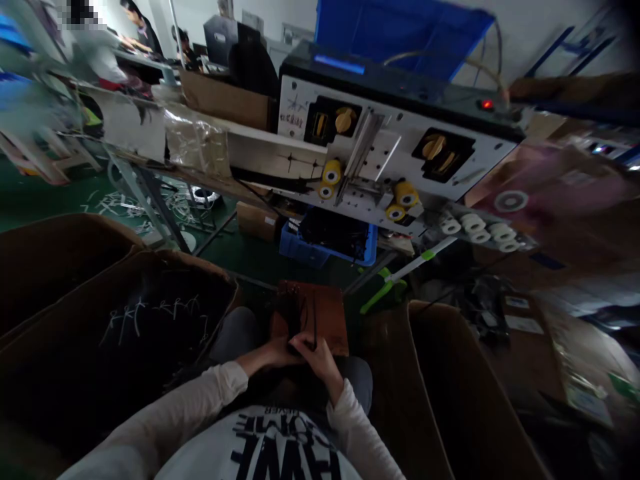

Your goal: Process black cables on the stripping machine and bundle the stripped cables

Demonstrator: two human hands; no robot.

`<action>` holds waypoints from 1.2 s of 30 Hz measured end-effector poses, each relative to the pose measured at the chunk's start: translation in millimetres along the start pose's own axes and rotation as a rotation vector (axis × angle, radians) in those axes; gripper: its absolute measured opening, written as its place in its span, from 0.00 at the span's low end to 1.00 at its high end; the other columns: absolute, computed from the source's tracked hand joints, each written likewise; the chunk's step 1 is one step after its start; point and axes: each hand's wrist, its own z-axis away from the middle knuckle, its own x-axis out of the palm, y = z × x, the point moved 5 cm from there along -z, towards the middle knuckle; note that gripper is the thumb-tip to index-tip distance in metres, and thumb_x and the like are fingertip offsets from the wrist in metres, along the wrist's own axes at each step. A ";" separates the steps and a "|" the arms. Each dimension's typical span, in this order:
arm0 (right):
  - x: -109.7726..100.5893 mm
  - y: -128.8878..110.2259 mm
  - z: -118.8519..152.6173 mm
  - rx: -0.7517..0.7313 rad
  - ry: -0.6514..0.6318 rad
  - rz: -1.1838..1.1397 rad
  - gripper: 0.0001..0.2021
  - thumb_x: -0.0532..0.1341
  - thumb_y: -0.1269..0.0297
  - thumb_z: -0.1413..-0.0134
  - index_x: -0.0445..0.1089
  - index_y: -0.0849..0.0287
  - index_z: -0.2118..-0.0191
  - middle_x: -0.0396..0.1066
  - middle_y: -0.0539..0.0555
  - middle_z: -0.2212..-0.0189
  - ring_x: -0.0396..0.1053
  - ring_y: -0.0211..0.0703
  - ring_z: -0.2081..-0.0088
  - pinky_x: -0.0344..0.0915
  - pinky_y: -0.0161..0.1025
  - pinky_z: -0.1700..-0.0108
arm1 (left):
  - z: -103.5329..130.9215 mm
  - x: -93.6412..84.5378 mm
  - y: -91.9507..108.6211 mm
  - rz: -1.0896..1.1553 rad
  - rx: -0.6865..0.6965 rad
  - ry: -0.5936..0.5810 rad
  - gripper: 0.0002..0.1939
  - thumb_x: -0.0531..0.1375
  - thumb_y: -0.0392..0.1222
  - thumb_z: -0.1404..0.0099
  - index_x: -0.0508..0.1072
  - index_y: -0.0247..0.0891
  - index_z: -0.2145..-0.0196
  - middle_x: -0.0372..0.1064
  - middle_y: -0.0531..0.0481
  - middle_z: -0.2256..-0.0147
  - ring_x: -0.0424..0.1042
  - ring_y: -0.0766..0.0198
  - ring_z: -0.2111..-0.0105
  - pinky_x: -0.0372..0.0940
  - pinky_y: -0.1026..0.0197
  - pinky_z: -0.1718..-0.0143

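My left hand (280, 352) and my right hand (319, 353) meet low in front of my body, between my knees. The right fingers are pinched together at the lower end of a thin black cord (315, 312), which stands up from them. My left hand is curled beside it, its fingertips partly covered and its contents too dark to make out. Just beyond both hands is an orange-brown box (332, 320). Dark, thin pieces (290, 303) lie bunched on its left side; their kind is unclear.
A machine with yellow rollers (350, 133) stands on the bench ahead. Below it is a blue crate (305, 252) of dark cords. Large cardboard boxes flank me, left (213, 263) and right (425, 373). A white-and-green stand (400, 273) is at front right. People (145, 33) work far left.
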 end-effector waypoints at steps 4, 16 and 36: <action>1.1 0.0 -1.7 -0.007 -0.047 -0.021 0.18 0.55 0.52 0.43 0.74 0.60 0.61 0.74 0.55 0.66 0.70 0.44 0.61 0.64 0.39 0.57 | 17.3 -27.5 7.1 -0.326 0.027 0.077 0.25 0.67 0.58 0.57 0.72 0.35 0.69 0.70 0.41 0.71 0.71 0.40 0.62 0.62 0.48 0.61; 15.1 9.8 -24.6 0.009 0.120 0.149 0.11 0.62 0.59 0.56 0.70 0.65 0.72 0.68 0.51 0.78 0.61 0.37 0.74 0.58 0.33 0.71 | 34.4 -53.7 56.4 -0.745 0.314 0.172 0.14 0.48 0.37 0.34 0.72 0.38 0.58 0.70 0.38 0.56 0.71 0.50 0.58 0.62 0.54 0.59; 0.2 12.0 -28.0 0.024 -0.113 0.046 0.11 0.58 0.58 0.48 0.67 0.61 0.71 0.66 0.49 0.75 0.63 0.38 0.70 0.59 0.36 0.64 | 13.8 -42.9 17.0 -0.266 0.281 0.231 0.06 0.56 0.33 0.41 0.72 0.35 0.66 0.70 0.45 0.66 0.69 0.60 0.65 0.61 0.61 0.62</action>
